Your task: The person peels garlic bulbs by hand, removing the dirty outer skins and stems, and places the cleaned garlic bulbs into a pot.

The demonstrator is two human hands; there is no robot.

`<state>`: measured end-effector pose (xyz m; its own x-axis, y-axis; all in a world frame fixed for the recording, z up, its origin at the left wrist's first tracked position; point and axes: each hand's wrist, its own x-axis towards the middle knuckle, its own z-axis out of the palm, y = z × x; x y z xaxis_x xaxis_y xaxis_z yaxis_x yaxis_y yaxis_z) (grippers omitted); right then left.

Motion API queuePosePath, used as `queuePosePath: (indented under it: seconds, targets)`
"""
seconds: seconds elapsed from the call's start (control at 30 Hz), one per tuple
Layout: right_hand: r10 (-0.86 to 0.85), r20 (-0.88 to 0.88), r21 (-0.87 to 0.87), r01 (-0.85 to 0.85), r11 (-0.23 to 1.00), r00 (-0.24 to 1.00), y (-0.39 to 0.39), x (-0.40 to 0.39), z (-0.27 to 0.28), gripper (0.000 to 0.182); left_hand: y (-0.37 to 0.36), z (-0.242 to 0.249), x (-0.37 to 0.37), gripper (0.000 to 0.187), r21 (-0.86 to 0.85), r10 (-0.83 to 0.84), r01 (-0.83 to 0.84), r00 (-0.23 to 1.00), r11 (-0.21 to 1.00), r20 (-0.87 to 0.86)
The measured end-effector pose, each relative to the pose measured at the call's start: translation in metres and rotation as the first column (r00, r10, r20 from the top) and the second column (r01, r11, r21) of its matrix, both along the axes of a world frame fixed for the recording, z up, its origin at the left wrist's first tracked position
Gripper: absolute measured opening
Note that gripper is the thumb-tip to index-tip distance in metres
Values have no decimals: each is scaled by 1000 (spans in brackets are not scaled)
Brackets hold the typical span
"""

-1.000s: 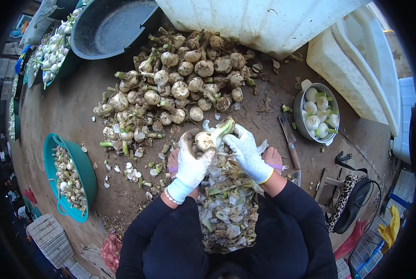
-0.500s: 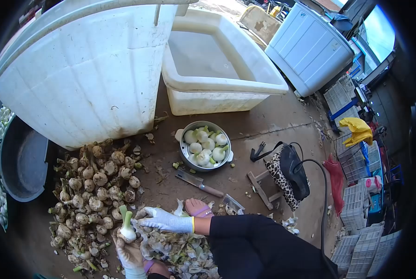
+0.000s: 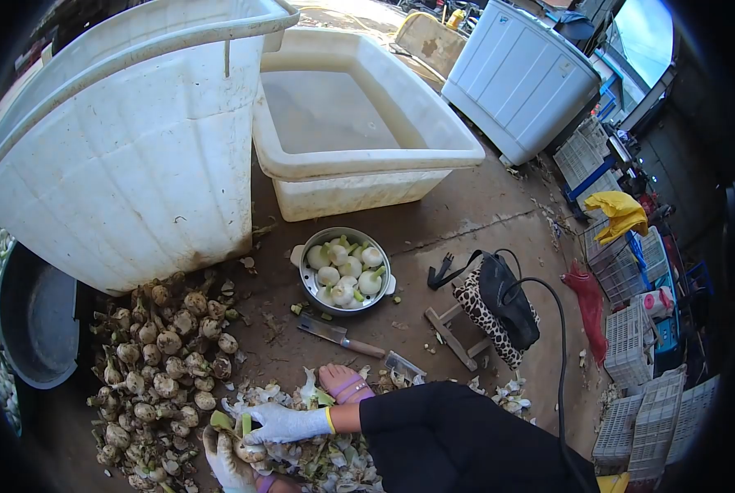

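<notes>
My left hand [image 3: 226,462], in a dirty white glove, comes up from the bottom edge, its fingers closed round a garlic bulb. Green stem ends [image 3: 221,420] stick up above it; the bulb itself is mostly hidden between my hands. My right hand [image 3: 285,422], in a white glove with a yellow cuff, reaches in from the right, fingers closed at the bulb's stem. Below both hands lies a heap of papery peelings [image 3: 343,456]. Just left is a large pile of soil-stained, unpeeled bulbs [image 3: 166,361]. Peeled white bulbs [image 3: 349,267] sit in a round metal pot [image 3: 305,287].
A knife [image 3: 343,338] and a broad blade [image 3: 404,366] lie on the floor. Behind stand a tall white tub [image 3: 137,156] and a water-filled basin [image 3: 367,164]. A small stool [image 3: 453,333] with a leopard-print cushion, a black cord [image 3: 561,353] and crates [image 3: 630,345] are right.
My right hand has moved from beside the bulb onto its stem. The bulb, plainly visible before, is now mostly covered. The camera view has shifted slightly, so the background sits lower and further left.
</notes>
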<state>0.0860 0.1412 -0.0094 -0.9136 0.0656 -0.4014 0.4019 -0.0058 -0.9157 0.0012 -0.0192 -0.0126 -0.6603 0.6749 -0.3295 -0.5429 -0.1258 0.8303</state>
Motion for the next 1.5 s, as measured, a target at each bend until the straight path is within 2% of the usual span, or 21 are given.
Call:
queuePosePath:
  seconds: [0.13,0.2,0.23,0.27,0.33,0.43,0.5,0.53,0.6,0.67,0.7,0.73,0.8,0.87,0.9,0.97,1.13,1.33,1.4,1.43,1.5]
  targets:
    - [10,-43,8,-9,1000,999,-4,1,-14,82,0,-9,-3,46,-90,108,-96,984,991,140]
    - [-45,-236,149,82,985,971,-9,3,-20,67,2,-2,-5,39,-202,-36,50,997,978,74]
    - [-51,-205,139,81,987,977,-9,4,-26,56,4,0,3,23,-159,90,-80,994,984,57]
    - [-44,-171,115,64,991,984,-6,5,-24,47,-5,-14,-3,31,-161,49,-45,999,986,21]
    - [-160,-99,-116,148,982,982,2,1,-11,28,4,7,3,30,26,179,-179,984,983,28]
    - [-268,-112,-161,249,955,957,14,-2,-15,27,5,10,-3,28,36,237,-235,965,971,-107]
    - [-432,35,-487,393,780,901,27,-1,-15,29,-5,9,-4,29,-3,260,-263,954,965,-149]
    - [-496,70,-579,440,687,865,35,1,-20,31,-3,22,-3,28,-68,192,-218,942,974,-274]
    - [-576,55,-440,538,719,816,47,3,-25,33,-21,18,1,34,-177,-114,93,987,980,-113]
    - [-528,41,-411,496,765,848,49,3,-21,34,-20,7,-1,38,-428,-631,490,716,760,-300]
    - [-480,34,-388,454,802,877,46,1,-16,35,-17,7,5,42,-490,-617,382,572,783,-541]
    - [-465,40,-400,440,804,884,43,-2,-11,35,-14,5,7,43,-489,-541,264,587,831,-603]
    - [-308,-105,-127,294,947,946,36,-6,-2,37,-5,19,-2,40,-477,-336,-39,660,878,-672]
    - [-335,-74,-198,315,928,939,24,-9,2,28,0,26,-14,40,-458,-353,-149,450,876,-821]
    - [-305,-145,-93,294,951,941,21,-8,2,27,2,24,-13,37,-471,-394,-141,374,871,-840]
    - [-261,-205,54,277,959,943,18,-8,1,24,5,23,-11,29,-504,-440,-147,323,851,-838]
    - [-284,-201,115,310,944,938,18,-6,-10,24,6,19,-11,21,-564,-530,-144,215,814,-820]
    - [-621,4,-219,606,764,784,48,-6,-20,18,-10,-7,11,17,-735,-752,160,104,659,-651]
    - [-674,50,-342,646,682,737,52,-4,-26,17,-23,-26,19,19,-908,-933,274,-84,316,-350]
    - [-713,108,-462,670,581,693,52,-4,-30,16,-28,-35,23,21,-905,-945,307,-51,294,-324]
    - [-757,62,-415,707,573,650,54,-2,-44,14,-23,-21,20,27,-898,-944,298,45,324,-326]
